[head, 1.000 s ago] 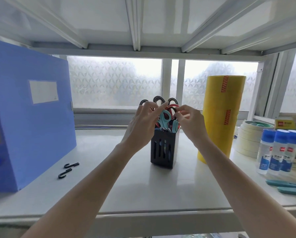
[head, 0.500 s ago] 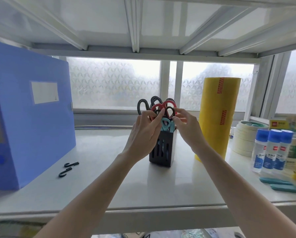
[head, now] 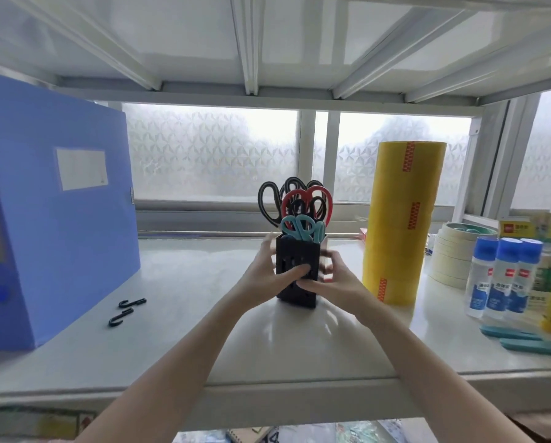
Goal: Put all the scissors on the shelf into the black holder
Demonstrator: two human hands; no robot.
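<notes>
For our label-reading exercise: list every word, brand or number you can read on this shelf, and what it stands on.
No text here reads clearly.
Glue bottles: red and blue labels, print blurred.
Yellow box: red logo, characters too small.
Blue file box: its white label looks blank.
Yellow tape stack: red strips, unreadable.

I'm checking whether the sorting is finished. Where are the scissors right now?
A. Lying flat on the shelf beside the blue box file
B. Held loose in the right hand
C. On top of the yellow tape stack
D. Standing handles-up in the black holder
D: the scissors stand handles-up in the black holder, which the left hand and right hand grip from both sides.
</notes>
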